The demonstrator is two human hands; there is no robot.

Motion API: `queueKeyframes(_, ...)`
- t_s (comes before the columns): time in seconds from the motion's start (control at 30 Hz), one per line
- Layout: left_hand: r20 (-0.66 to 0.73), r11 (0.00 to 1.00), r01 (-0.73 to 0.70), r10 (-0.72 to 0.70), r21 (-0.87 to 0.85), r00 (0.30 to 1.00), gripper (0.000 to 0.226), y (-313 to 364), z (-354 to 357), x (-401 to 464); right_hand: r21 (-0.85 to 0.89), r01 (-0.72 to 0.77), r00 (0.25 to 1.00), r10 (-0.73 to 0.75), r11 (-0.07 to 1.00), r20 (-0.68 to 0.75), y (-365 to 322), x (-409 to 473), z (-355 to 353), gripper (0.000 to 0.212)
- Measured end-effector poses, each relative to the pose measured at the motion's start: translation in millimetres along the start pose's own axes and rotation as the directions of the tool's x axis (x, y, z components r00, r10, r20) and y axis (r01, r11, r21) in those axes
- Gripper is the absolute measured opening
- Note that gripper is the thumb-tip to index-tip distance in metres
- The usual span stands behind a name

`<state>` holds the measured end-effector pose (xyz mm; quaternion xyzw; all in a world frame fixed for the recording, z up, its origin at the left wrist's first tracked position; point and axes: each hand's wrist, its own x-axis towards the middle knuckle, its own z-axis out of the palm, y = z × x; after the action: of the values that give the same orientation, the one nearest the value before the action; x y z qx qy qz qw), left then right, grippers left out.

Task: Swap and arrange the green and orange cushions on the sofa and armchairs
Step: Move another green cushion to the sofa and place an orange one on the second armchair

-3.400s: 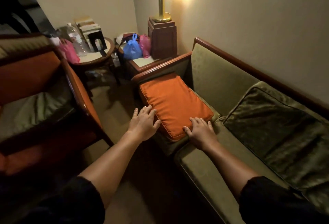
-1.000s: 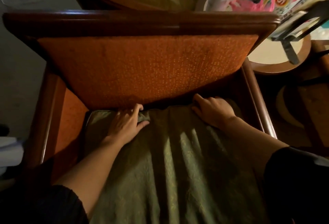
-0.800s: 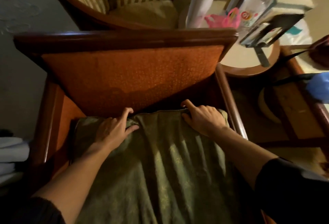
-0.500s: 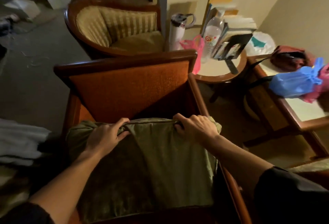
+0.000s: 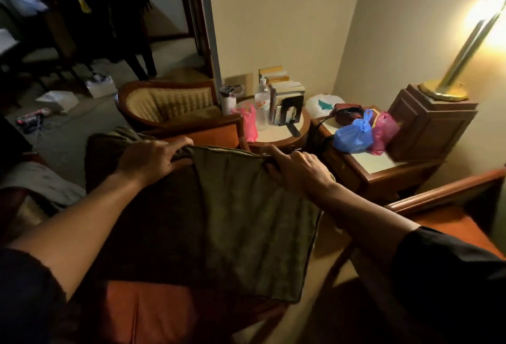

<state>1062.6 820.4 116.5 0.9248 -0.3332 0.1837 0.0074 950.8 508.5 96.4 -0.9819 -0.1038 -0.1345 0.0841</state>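
A green cushion (image 5: pixel 246 223) hangs lifted in front of me, held by its top edge. My left hand (image 5: pixel 149 160) grips that edge on the left and my right hand (image 5: pixel 295 168) grips it on the right. Under the cushion shows the orange seat of the armchair (image 5: pixel 142 313), and a strip of its orange back (image 5: pixel 216 134) shows above the cushion. At the right edge lie the sofa's wooden arm (image 5: pixel 443 193) and an orange cushion (image 5: pixel 449 226), partly hidden by my right arm.
A striped tan tub chair (image 5: pixel 169 105) stands behind the armchair. A round side table (image 5: pixel 276 133) carries a bottle, books and a pink bag. A square table (image 5: pixel 375 163) holds blue and pink bags, beside a lamp pedestal (image 5: pixel 432 124). Clutter lies on the floor at left.
Both hands went from pressing the orange cushion on the sofa to the armchair, gripped the green cushion's far edge and raised it off the seat. The view turned up and right.
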Motion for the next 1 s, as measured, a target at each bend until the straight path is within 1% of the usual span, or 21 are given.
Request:
queueKeyframes(0.1,-0.028,0.995,-0.084,0.083,-0.047,0.996,0.054,49.6,-30.3,17.3,0.001,-0.058,0.998,0.058,0.998,-0.026,29.2,-36.2,-52.7,0.047)
queueKeyframes(0.2,-0.096,0.973,-0.215,0.207,-0.081,0.974,0.057,105.3,-48.9,35.6,-0.004,-0.107,0.993,0.107,0.994,-0.040,63.9,-84.0,-106.1,0.053)
queueKeyframes(0.3,-0.161,0.939,-0.336,0.321,-0.077,0.933,0.056,165.7,-62.0,69.3,-0.027,-0.182,0.981,0.179,0.983,-0.070,98.8,-137.2,-153.7,0.057)
queueKeyframes(0.4,-0.202,0.890,-0.449,0.426,-0.084,0.882,0.055,236.8,-71.2,111.3,-0.059,-0.275,0.959,0.269,0.960,-0.085,137.8,-192.5,-189.2,0.070)
queueKeyframes(0.5,-0.257,0.832,-0.549,0.513,-0.087,0.819,0.057,300.7,-72.1,150.4,-0.090,-0.374,0.927,0.368,0.923,-0.073,166.4,-243.1,-208.4,0.071)
queueKeyframes(0.63,-0.319,0.719,-0.692,0.642,-0.067,0.697,0.051,405.2,-62.0,204.8,-0.138,-0.538,0.842,0.524,0.831,-0.128,209.2,-314.5,-228.4,0.076)
queueKeyframes(0.73,-0.338,0.608,-0.787,0.723,-0.104,0.603,0.043,479.6,-48.5,243.0,-0.182,-0.648,0.762,0.624,0.740,-0.174,246.6,-357.4,-241.4,0.077)
queueKeyframes(0.8,-0.350,0.532,-0.837,0.765,-0.130,0.541,0.045,529.0,-36.9,269.9,-0.202,-0.707,0.707,0.682,0.678,-0.188,274.3,-381.7,-252.6,0.077)
queueKeyframes(0.87,-0.344,0.478,-0.863,0.792,-0.163,0.504,0.048,577.1,-25.1,294.5,-0.167,-0.763,0.646,0.745,0.624,-0.166,302.5,-402.4,-264.9,0.075)
queueKeyframes(0.93,-0.326,0.412,-0.881,0.820,-0.232,0.470,0.053,620.6,-14.0,316.4,-0.138,-0.810,0.585,0.800,0.570,-0.133,327.9,-420.8,-276.8,0.070)
queueKeyframes(1.0,-0.288,0.354,-0.893,0.856,-0.278,0.429,0.053,660.2,-2.2,331.7,-0.164,-0.868,0.490,0.861,0.469,-0.132,347.1,-439.9,-281.7,0.067)
